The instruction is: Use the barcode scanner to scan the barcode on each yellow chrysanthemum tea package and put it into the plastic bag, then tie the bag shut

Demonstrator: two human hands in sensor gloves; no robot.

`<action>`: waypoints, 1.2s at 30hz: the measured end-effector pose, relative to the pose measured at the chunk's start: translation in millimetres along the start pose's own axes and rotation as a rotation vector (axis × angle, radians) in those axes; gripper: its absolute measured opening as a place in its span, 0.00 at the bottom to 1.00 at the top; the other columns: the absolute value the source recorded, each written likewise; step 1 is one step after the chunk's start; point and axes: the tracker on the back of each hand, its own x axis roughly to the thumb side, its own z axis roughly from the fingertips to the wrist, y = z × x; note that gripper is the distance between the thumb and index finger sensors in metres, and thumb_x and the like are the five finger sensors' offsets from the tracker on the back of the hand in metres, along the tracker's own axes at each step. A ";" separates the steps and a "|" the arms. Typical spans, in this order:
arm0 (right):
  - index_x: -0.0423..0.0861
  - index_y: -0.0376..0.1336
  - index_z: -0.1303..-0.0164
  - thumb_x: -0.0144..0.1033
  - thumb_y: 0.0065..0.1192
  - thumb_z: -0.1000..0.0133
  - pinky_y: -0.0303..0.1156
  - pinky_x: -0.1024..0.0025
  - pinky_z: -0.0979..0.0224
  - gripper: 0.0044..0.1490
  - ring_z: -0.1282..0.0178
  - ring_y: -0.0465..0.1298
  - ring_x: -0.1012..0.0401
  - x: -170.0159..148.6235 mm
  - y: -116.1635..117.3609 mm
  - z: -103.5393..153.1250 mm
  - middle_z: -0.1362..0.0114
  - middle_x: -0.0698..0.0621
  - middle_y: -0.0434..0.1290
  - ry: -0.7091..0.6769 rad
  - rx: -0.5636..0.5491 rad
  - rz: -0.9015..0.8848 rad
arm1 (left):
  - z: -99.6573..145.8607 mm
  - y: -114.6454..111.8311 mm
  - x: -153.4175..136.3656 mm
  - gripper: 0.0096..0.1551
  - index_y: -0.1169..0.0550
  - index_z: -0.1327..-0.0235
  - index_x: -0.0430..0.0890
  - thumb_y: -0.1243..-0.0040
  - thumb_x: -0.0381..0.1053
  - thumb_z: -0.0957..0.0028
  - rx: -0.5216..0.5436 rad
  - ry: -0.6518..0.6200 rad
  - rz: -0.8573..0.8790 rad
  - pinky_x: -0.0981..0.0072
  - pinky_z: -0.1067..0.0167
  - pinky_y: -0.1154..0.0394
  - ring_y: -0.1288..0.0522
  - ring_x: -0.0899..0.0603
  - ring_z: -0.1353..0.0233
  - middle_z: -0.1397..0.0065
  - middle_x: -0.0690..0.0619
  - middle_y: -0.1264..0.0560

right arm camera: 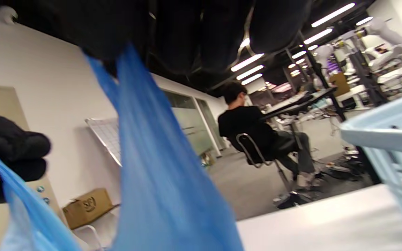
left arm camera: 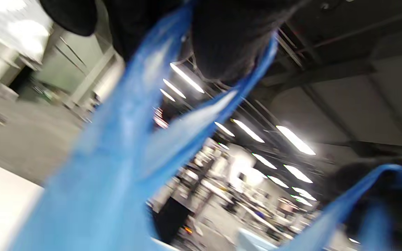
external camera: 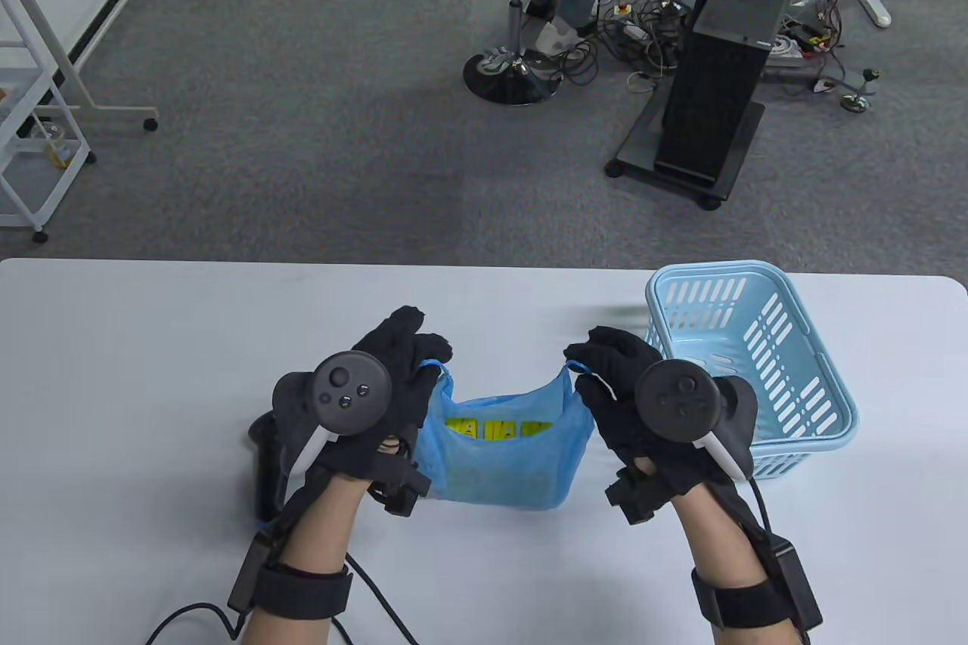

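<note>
A blue plastic bag (external camera: pixel 503 467) stands on the white table (external camera: pixel 113 388) between my two hands, mouth stretched wide. Yellow tea packages (external camera: pixel 495 429) show inside it. My left hand (external camera: pixel 420 361) grips the bag's left handle (external camera: pixel 439 373); the blue strap (left arm camera: pixel 141 115) runs down from its fingers in the left wrist view. My right hand (external camera: pixel 597 365) grips the right handle (external camera: pixel 578 370), and the blue film (right arm camera: pixel 159 167) hangs from its fingers in the right wrist view. The black barcode scanner (external camera: pixel 265 467) lies on the table under my left wrist, mostly hidden.
A light blue plastic basket (external camera: pixel 756 365) stands just right of my right hand, its rim (right arm camera: pixel 386 136) close in the right wrist view. Beyond the table's far edge a person sits on an office chair (external camera: pixel 514 63) by a black desk.
</note>
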 end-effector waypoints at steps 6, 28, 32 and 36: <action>0.65 0.74 0.58 0.29 0.60 0.54 0.57 0.41 0.21 0.21 0.19 0.60 0.48 11.4 9.2 -20.5 0.22 0.49 0.60 -0.036 0.132 -0.119 | -18.3 -19.9 27.5 0.17 0.15 0.48 0.61 0.31 0.41 0.46 -0.378 -0.175 0.148 0.24 0.30 0.44 0.36 0.28 0.18 0.19 0.41 0.32; 0.62 0.63 0.30 0.29 0.65 0.55 0.56 0.38 0.21 0.39 0.16 0.55 0.47 22.2 41.9 6.4 0.17 0.46 0.50 -0.292 0.044 0.003 | -53.3 -66.3 0.8 0.25 0.15 0.40 0.50 0.29 0.55 0.50 -0.441 -0.094 0.256 0.32 0.35 0.33 0.19 0.37 0.32 0.40 0.48 0.13; 0.69 0.58 0.31 0.41 0.68 0.56 0.56 0.39 0.20 0.41 0.16 0.55 0.47 19.1 52.5 4.8 0.16 0.47 0.49 -0.326 -0.048 0.131 | -47.2 -62.9 3.3 0.26 0.17 0.38 0.47 0.29 0.53 0.49 -0.448 -0.103 0.234 0.33 0.35 0.33 0.20 0.36 0.31 0.38 0.46 0.14; 0.65 0.67 0.40 0.45 0.69 0.59 0.57 0.39 0.20 0.33 0.16 0.57 0.49 20.5 50.3 3.0 0.18 0.49 0.55 -0.323 -0.074 0.134 | -43.3 -57.4 -2.4 0.33 0.19 0.32 0.45 0.29 0.56 0.50 -0.476 -0.084 0.247 0.31 0.34 0.34 0.24 0.33 0.28 0.33 0.43 0.17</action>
